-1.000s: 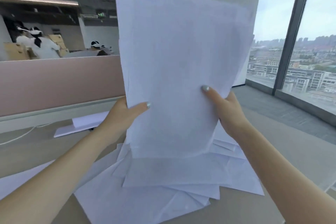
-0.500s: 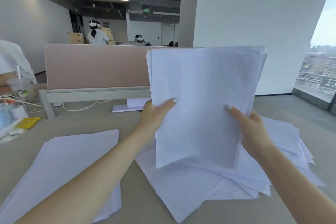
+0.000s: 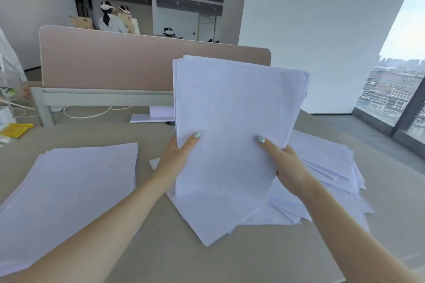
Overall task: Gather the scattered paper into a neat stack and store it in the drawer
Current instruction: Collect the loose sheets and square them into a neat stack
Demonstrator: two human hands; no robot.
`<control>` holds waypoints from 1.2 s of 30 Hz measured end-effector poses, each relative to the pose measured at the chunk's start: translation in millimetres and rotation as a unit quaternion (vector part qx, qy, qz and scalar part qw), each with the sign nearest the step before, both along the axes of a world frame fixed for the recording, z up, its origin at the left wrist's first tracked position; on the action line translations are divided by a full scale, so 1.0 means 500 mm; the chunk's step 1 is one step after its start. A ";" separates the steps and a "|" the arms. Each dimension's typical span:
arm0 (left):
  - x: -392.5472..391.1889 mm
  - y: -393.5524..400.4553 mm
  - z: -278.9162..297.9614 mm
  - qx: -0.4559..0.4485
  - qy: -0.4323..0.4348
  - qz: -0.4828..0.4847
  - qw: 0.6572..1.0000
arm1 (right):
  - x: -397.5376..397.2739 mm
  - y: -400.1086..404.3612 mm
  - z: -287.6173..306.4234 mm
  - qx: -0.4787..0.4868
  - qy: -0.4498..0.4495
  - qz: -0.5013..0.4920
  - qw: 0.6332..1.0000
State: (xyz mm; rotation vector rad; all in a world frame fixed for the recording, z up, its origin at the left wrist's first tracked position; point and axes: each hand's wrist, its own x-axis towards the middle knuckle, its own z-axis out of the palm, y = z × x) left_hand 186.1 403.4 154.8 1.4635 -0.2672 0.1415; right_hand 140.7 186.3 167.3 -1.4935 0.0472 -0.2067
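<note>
I hold a bundle of white paper upright in the middle of the view, its bottom edge down on the loose sheets. My left hand grips its left edge, thumb on the front. My right hand grips its right lower edge, thumb on the front too. Under and behind the bundle lies a messy heap of scattered sheets fanned out to the right. A flatter pile of paper lies on the desk at the left. No drawer is in view.
A pink partition screen stands across the back of the desk, with white cables and a white stand base below it. A yellow item and clutter sit far left. Windows are at the right; people stand in the background.
The view has swung left and down, bringing the left pile into sight. The held bundle has come lower, with its sheets more even at the top edge.
</note>
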 end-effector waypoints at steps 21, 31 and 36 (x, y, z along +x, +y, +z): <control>-0.001 0.267 0.018 0.086 0.137 0.211 0.964 | 0.075 0.203 -0.029 -0.101 0.046 0.130 0.985; -0.059 0.533 -0.087 0.367 0.208 0.344 0.839 | 0.076 0.467 -0.177 -0.357 0.005 0.146 0.923; -0.070 0.529 -0.126 0.537 0.217 0.339 0.741 | 0.067 0.461 -0.173 -0.463 -0.005 0.139 0.875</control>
